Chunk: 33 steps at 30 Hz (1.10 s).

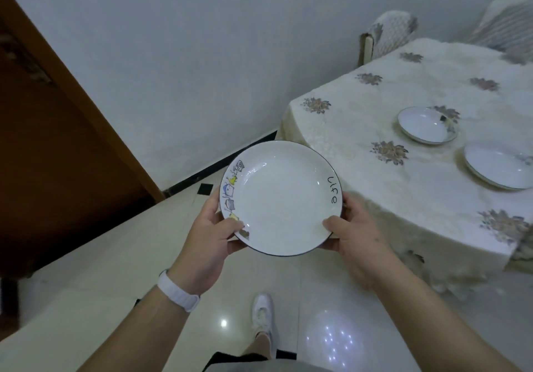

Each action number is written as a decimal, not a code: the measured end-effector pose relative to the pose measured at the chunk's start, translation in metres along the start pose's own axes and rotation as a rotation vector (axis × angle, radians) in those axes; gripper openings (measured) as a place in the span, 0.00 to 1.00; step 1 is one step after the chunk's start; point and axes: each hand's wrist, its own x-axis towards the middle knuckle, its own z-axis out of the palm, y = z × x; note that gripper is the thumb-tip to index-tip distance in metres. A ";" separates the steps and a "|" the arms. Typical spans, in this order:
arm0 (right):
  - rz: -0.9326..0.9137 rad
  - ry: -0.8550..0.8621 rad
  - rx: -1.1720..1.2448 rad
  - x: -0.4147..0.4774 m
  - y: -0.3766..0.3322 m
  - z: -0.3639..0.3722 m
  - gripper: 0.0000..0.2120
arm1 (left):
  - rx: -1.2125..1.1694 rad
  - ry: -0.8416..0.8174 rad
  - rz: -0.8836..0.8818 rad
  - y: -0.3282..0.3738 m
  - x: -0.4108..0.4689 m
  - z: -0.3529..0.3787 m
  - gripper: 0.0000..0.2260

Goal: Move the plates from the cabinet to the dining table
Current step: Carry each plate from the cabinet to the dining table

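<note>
In front of your chest, above a glossy pale tiled floor (95, 279), you hold a white plate (281, 198) level with both hands. Your left hand (206, 244) is clamped on the plate's left rim, thumb lying over the top edge and the other fingers underneath. Your right hand (356, 236) is clamped on the lower right rim in the same way, thumb on top. The plate has a thin dark edge, a row of small cartoon drawings along its left rim, and the word "Life" written on its right rim. A white band (178, 291) circles your left wrist.

To your right stands the dining table, its tabletop (360, 129) covered by a cream cloth with grey-brown flower patterns that hangs down over the near corner. The plate in your hands sits just short of that corner, not over the tabletop. Two more white plates already rest on the cloth: a far plate (427, 124) toward the middle, and a near plate (499, 165) beside it, partly cut off by the right edge of the view. They lie close together without touching.

Behind the table a chair (386, 36) with a patterned cover stands against a plain white wall (187, 54). On your left is a brown wooden panel (52, 140); whether it is a door or the cabinet is unclear. Below, one foot in a white shoe (262, 314) rests on the floor.
</note>
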 end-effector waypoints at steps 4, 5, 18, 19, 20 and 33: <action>0.011 0.079 -0.026 0.054 -0.022 0.019 0.25 | -0.012 -0.059 -0.037 0.018 0.073 -0.009 0.29; 0.011 0.109 -0.031 0.066 -0.027 0.022 0.24 | -0.010 -0.085 -0.047 0.023 0.090 -0.011 0.29; 0.021 0.334 0.027 0.163 -0.065 0.043 0.22 | 0.019 -0.339 -0.067 0.071 0.241 -0.008 0.30; 0.022 0.330 0.017 0.170 -0.066 0.044 0.22 | 0.018 -0.337 -0.071 0.071 0.250 -0.009 0.30; 0.023 0.325 0.011 0.178 -0.067 0.046 0.22 | 0.017 -0.329 -0.078 0.071 0.258 -0.010 0.30; 0.049 0.310 0.047 0.314 -0.079 0.030 0.23 | 0.047 -0.277 -0.138 0.080 0.389 0.004 0.29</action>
